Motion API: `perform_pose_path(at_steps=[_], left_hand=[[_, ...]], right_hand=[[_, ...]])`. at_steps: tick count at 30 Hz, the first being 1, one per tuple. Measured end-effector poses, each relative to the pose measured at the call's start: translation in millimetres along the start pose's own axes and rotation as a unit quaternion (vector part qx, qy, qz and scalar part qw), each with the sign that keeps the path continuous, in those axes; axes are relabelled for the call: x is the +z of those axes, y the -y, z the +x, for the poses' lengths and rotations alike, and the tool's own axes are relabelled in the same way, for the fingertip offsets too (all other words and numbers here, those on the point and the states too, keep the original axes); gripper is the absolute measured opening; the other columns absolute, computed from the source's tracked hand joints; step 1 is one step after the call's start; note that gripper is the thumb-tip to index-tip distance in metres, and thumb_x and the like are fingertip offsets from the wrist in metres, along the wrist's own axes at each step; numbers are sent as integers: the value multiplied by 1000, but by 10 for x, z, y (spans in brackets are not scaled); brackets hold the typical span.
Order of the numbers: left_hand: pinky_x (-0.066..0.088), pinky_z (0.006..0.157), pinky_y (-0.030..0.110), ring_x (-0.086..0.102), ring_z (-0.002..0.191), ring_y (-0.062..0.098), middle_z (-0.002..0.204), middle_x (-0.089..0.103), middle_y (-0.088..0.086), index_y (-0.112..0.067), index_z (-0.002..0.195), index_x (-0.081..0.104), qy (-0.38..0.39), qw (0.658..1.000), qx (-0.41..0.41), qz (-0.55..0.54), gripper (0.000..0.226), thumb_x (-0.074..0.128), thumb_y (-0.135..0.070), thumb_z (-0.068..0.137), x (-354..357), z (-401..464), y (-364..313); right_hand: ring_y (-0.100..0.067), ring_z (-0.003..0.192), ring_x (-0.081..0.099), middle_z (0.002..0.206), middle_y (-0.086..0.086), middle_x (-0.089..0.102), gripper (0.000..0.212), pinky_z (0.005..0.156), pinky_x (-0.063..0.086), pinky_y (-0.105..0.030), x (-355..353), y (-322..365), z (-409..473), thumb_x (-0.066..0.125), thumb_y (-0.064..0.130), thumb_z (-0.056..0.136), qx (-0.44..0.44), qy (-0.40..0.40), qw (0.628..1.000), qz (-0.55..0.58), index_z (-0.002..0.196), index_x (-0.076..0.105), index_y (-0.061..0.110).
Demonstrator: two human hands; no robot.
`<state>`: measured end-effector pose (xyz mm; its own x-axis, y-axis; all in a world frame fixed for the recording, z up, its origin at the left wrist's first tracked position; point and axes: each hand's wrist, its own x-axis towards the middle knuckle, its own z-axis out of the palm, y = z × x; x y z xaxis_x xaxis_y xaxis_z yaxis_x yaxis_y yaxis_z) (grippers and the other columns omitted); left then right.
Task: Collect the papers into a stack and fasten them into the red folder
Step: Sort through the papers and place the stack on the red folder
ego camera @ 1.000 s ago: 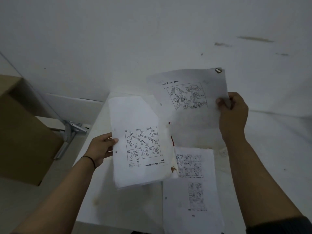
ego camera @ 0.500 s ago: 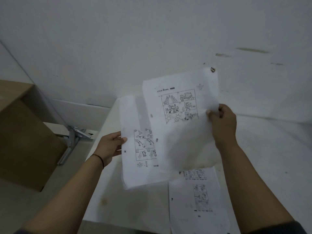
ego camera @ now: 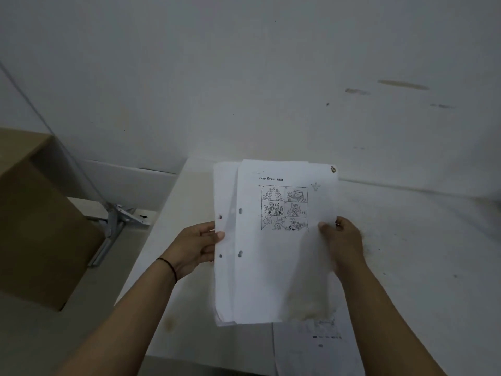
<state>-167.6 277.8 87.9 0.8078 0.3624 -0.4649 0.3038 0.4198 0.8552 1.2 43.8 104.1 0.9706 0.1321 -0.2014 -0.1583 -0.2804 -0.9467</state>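
I hold a stack of white punched papers (ego camera: 271,267) upright above the white table (ego camera: 406,253). The front sheet shows a comic drawing near its top and two punch holes along its left side. My left hand (ego camera: 196,246) grips the stack's left edge, thumb on the front. My right hand (ego camera: 343,240) grips the front sheet's right edge. Another printed sheet (ego camera: 314,346) lies flat on the table below the stack, partly hidden by it. The red folder is not visible; the held papers cover the spot behind them.
A brown cardboard box (ego camera: 40,226) stands on the left, beside the table. A grey metal bracket (ego camera: 116,226) lies on the floor between box and table. A white wall rises behind. The table's left edge runs just under my left hand.
My right hand brought its sheet leftward and laid it on the front of the papers in my left hand; the two now overlap as one stack. The view tilted down slightly.
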Motion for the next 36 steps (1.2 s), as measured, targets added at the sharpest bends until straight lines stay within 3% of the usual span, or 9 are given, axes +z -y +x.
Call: perform_pose_path(at_steps=[3, 6, 9, 14, 20, 26, 31, 36], left_hand=[[57, 81, 36, 70, 89, 23, 104, 72, 9, -13, 109, 67, 18, 1000, -9, -4, 23, 57, -6, 89, 21, -21, 22], [58, 80, 35, 68, 93, 25, 108, 71, 10, -13, 113, 66, 34, 999, -16, 2, 25, 57, -7, 90, 29, -24, 39], [58, 75, 31, 70, 85, 19, 106, 71, 10, -12, 115, 65, 56, 998, -23, 3, 27, 57, -9, 90, 36, -36, 48], [58, 72, 29, 70, 88, 20, 107, 71, 9, -14, 116, 65, 84, 996, -31, 4, 28, 57, -10, 89, 54, -52, 60], [57, 70, 28, 71, 87, 20, 107, 71, 10, -16, 115, 65, 117, 993, -32, 6, 34, 62, -16, 82, 55, -76, 59], [57, 72, 29, 70, 90, 22, 112, 69, 11, -17, 116, 65, 129, 991, -28, 1, 43, 67, -23, 73, 30, -71, 67], [57, 74, 31, 69, 94, 23, 114, 68, 11, -19, 115, 67, 147, 989, -15, 0, 70, 87, -42, 52, -8, -48, 63], [56, 75, 31, 68, 96, 23, 116, 68, 11, -18, 119, 64, 155, 988, -7, -9, 80, 88, -46, 48, -34, -40, 63]], right_hand=[[-17, 74, 58, 96, -9, 64, 17, 60, 46, -27, -23, -71, -24, 59, 13, 90, 8, 21, 1000, -16, 105, 62, 7], [-26, 84, 61, 101, -11, 65, 16, 68, 48, -32, -44, -145, -35, 60, 16, 90, 29, 24, 999, -15, 103, 63, 9], [-32, 90, 62, 102, -14, 66, 7, 76, 52, -42, -49, -181, -58, 60, 17, 89, 45, 28, 998, -23, 94, 63, 13], [-32, 91, 64, 101, -11, 67, 5, 85, 54, -51, -51, -203, -108, 66, 20, 86, 58, 40, 997, -19, 88, 62, 17], [-26, 87, 59, 100, -9, 62, 15, 75, 48, -35, -20, -188, -148, 64, 21, 88, 51, 23, 998, -17, 97, 56, 12], [-23, 92, 49, 102, -6, 50, 20, 78, 39, -31, 20, -154, -184, 62, 24, 90, 35, -2, 998, -48, 99, 48, 13], [-16, 69, 44, 79, 0, 48, 19, 57, 35, -27, 20, -113, -195, 65, 19, 87, 28, 6, 999, -44, 78, 49, 14], [-15, 63, 38, 73, 1, 42, 27, 53, 31, -27, -1, -39, -226, 67, 15, 85, 11, 29, 998, -51, 72, 43, 15]])
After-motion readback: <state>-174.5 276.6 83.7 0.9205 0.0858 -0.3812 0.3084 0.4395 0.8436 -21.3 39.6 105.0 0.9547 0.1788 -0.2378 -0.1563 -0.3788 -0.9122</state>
